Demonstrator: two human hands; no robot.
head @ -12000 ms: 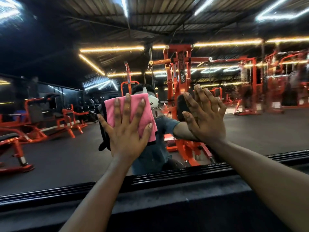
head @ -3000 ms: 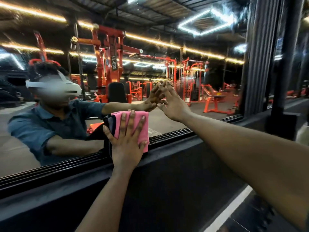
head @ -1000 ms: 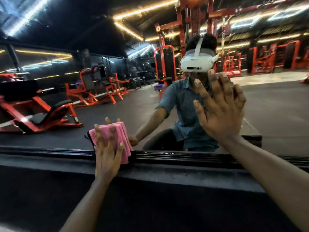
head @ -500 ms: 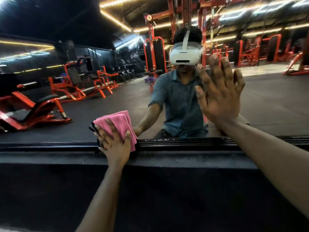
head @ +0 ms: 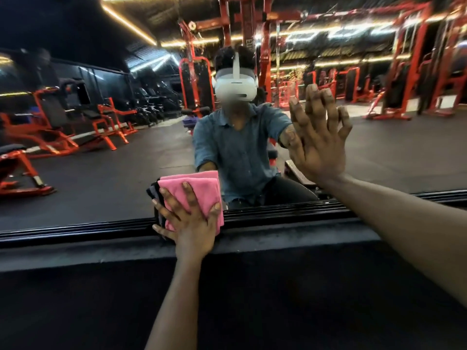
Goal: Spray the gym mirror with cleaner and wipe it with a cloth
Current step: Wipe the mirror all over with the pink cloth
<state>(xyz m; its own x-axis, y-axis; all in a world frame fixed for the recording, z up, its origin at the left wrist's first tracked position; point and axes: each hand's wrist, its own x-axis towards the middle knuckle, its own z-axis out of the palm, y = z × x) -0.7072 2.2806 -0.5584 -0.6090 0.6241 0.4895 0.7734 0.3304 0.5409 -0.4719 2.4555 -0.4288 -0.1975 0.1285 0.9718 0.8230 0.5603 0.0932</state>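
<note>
The gym mirror (head: 101,183) fills the wall ahead and reflects the room and a person in a blue shirt. My left hand (head: 188,221) presses a folded pink cloth (head: 199,184) flat against the glass at its bottom edge, fingers spread over it. Higher and to the right, my right hand (head: 318,145) lies flat on the mirror with its fingers straight and apart, holding nothing. No spray bottle is in view.
A black ribbed frame (head: 290,210) runs along the mirror's lower edge, above a dark padded wall ledge (head: 252,251). The reflection shows orange gym machines (head: 50,137) on a dark floor and light strips overhead.
My left hand has slid the pink cloth to the right along the mirror's bottom edge. My right hand stays flat on the glass.
</note>
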